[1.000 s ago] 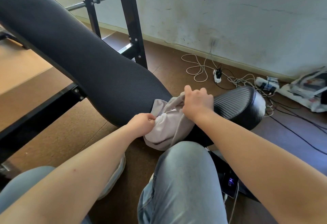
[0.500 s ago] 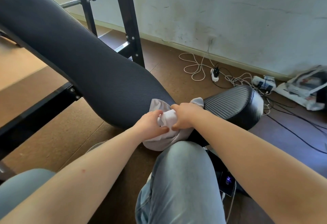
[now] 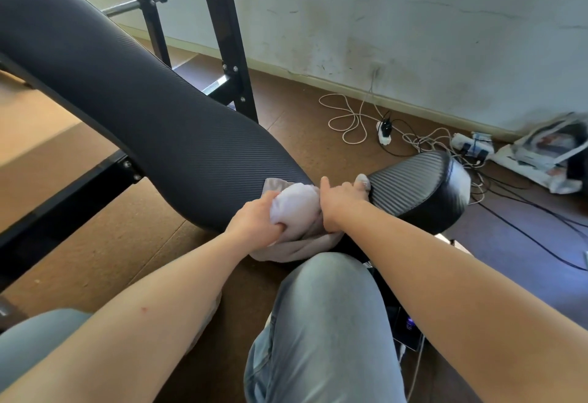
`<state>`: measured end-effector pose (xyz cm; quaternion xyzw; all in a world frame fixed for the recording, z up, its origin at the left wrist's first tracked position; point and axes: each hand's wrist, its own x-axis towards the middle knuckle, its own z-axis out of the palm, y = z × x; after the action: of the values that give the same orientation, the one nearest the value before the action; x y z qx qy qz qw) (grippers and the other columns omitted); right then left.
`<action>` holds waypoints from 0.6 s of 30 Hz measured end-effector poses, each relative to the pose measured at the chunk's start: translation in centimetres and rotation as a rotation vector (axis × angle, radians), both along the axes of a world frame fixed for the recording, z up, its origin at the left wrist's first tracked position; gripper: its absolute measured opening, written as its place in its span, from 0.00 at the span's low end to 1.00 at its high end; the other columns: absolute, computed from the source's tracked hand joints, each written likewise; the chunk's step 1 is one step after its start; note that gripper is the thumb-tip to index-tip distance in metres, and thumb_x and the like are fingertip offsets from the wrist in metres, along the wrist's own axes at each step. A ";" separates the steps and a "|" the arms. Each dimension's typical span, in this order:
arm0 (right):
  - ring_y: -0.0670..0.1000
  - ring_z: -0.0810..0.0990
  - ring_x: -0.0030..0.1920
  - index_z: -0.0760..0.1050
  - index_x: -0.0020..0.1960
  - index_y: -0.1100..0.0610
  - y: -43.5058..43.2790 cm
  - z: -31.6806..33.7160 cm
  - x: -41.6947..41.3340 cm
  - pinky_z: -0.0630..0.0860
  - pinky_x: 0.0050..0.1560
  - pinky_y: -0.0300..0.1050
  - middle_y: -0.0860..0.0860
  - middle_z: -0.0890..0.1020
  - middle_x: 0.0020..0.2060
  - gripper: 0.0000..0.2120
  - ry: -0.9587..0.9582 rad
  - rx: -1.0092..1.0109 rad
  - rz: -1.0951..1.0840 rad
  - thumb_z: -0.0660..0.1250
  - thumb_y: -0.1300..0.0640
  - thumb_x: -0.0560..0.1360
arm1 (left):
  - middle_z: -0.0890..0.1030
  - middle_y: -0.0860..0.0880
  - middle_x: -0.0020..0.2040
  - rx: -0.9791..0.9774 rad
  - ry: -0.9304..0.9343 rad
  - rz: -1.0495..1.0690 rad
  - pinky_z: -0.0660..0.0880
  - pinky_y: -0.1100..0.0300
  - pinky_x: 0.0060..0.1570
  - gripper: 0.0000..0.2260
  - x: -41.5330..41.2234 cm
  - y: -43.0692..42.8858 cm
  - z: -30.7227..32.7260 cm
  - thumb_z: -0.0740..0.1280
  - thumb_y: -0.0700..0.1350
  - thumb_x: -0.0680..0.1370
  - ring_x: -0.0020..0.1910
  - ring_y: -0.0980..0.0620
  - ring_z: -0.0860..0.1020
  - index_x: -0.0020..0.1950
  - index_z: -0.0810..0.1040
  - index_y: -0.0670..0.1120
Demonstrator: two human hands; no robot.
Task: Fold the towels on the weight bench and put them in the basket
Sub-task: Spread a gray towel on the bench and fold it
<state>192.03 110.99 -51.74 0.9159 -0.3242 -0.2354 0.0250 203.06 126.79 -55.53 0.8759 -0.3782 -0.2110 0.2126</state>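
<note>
**Object under handling.** One pale lilac-white terry towel (image 3: 297,208) is bunched into a thick roll. It lies in the dip of the black ribbed padded weight-bench tabletop (image 3: 159,122), where the long back pad meets the short seat pad (image 3: 420,186). The roll spans the gap between the two sets of fingers. A loose lower layer sags over the near edge, below the fingers and just above the person's knee in light blue jeans (image 3: 324,307).

**Left hand** (image 3: 254,221). The fingers (image 3: 261,208) are curled over the left end of the roll, with the thumb tucked under its near side. This is a full grip.

**Right hand** (image 3: 340,202). The fingers (image 3: 346,189) are curled down on the right end, and a small corner of cloth shows just beyond the fingertips.

**Assessment.** Gripping both ends would gather the cloth and hold it off the slope so it cannot slide to the floor. The dip cradles the bundle. The towel looks crumpled rather than folded flat, so folding appears to be at an early stage.

**Not observed.** No basket is in view, nor any other towel.

**Surroundings.** White and black cables (image 3: 350,122) lie on the brown floor well beyond the fingers, by the wall.
</note>
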 end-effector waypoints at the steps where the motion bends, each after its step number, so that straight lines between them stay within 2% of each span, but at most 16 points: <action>1: 0.60 0.73 0.68 0.60 0.77 0.59 0.1 0.2 0.2 0.62 0.68 0.59 0.57 0.77 0.66 0.31 -0.013 -0.015 0.003 0.67 0.53 0.78 | 0.79 0.48 0.60 -0.037 0.040 0.062 0.79 0.47 0.56 0.31 0.5 0.5 0.2 0.71 0.53 0.77 0.58 0.45 0.79 0.77 0.63 0.53; 2: 0.59 0.75 0.66 0.68 0.71 0.57 0.2 0.4 0.2 0.63 0.67 0.59 0.56 0.79 0.63 0.22 -0.020 -0.036 0.025 0.65 0.53 0.79 | 0.79 0.48 0.58 -0.078 0.080 0.131 0.78 0.49 0.54 0.30 1.1 1.0 0.4 0.71 0.54 0.77 0.56 0.46 0.79 0.76 0.64 0.52; 4: 0.58 0.78 0.62 0.75 0.61 0.53 0.4 0.6 0.2 0.65 0.66 0.58 0.54 0.81 0.60 0.12 -0.043 -0.057 0.065 0.62 0.52 0.79 | 0.77 0.49 0.56 -0.139 0.133 0.264 0.76 0.52 0.51 0.28 1.9 1.9 0.9 0.71 0.54 0.78 0.54 0.48 0.77 0.74 0.66 0.50; 6: 0.59 0.78 0.61 0.76 0.60 0.53 0.4 1.0 0.3 0.69 0.64 0.57 0.53 0.81 0.59 0.15 -0.150 0.009 -0.018 0.59 0.47 0.80 | 0.76 0.49 0.57 -0.181 0.159 0.365 0.76 0.52 0.51 0.28 2.6 2.5 1.2 0.72 0.55 0.78 0.54 0.49 0.76 0.74 0.66 0.50; 8: 0.60 0.79 0.60 0.77 0.60 0.54 -0.2 1.3 0.7 0.72 0.60 0.54 0.55 0.81 0.59 0.20 -0.338 0.130 -0.144 0.56 0.43 0.79 | 0.75 0.49 0.57 -0.230 0.194 0.452 0.76 0.51 0.51 0.29 3.0 2.9 1.4 0.72 0.56 0.77 0.54 0.48 0.76 0.74 0.65 0.50; 9: 0.60 0.80 0.58 0.78 0.56 0.54 -0.5 1.7 0.8 0.74 0.56 0.51 0.56 0.82 0.56 0.18 -0.456 0.205 -0.185 0.57 0.44 0.79 | 0.76 0.49 0.57 -0.258 0.227 0.490 0.76 0.51 0.52 0.30 3.2 2.9 1.6 0.72 0.56 0.77 0.55 0.47 0.76 0.75 0.65 0.50; 11: 0.59 0.79 0.51 0.79 0.49 0.56 -0.9 2.9 0.6 0.72 0.46 0.45 0.55 0.83 0.48 0.11 -0.724 0.346 -0.250 0.61 0.52 0.77 | 0.76 0.47 0.59 -0.318 0.305 0.552 0.77 0.48 0.54 0.29 3.2 2.8 1.7 0.72 0.55 0.77 0.55 0.46 0.76 0.74 0.66 0.50; 13: 0.55 0.77 0.48 0.78 0.51 0.55 -1.0 4.4 0.2 0.70 0.44 0.45 0.52 0.81 0.45 0.08 -0.997 0.452 -0.332 0.62 0.58 0.76 | 0.77 0.46 0.59 -0.362 0.338 0.585 0.77 0.47 0.55 0.29 2.9 2.6 2.0 0.72 0.54 0.77 0.55 0.45 0.76 0.74 0.65 0.50; 15: 0.52 0.78 0.48 0.76 0.56 0.53 -0.8 5.9 -0.2 0.73 0.49 0.46 0.49 0.80 0.46 0.09 -1.204 0.513 -0.370 0.62 0.59 0.77 | 0.77 0.47 0.59 -0.367 0.324 0.570 0.76 0.49 0.53 0.29 2.4 2.4 2.1 0.72 0.52 0.77 0.55 0.46 0.77 0.75 0.65 0.51; 18: 0.48 0.80 0.48 0.75 0.58 0.49 -0.6 7.0 -0.2 0.78 0.53 0.47 0.46 0.81 0.46 0.09 -1.372 0.625 -0.317 0.64 0.57 0.79 | 0.78 0.48 0.60 -0.301 0.243 0.435 0.76 0.50 0.54 0.31 1.3 1.9 2.2 0.73 0.51 0.76 0.56 0.46 0.77 0.76 0.65 0.53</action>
<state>191.88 110.39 -44.70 0.7638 -0.3130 0.3041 -0.4756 204.38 128.64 -53.37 0.8633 -0.1803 -0.2054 0.4242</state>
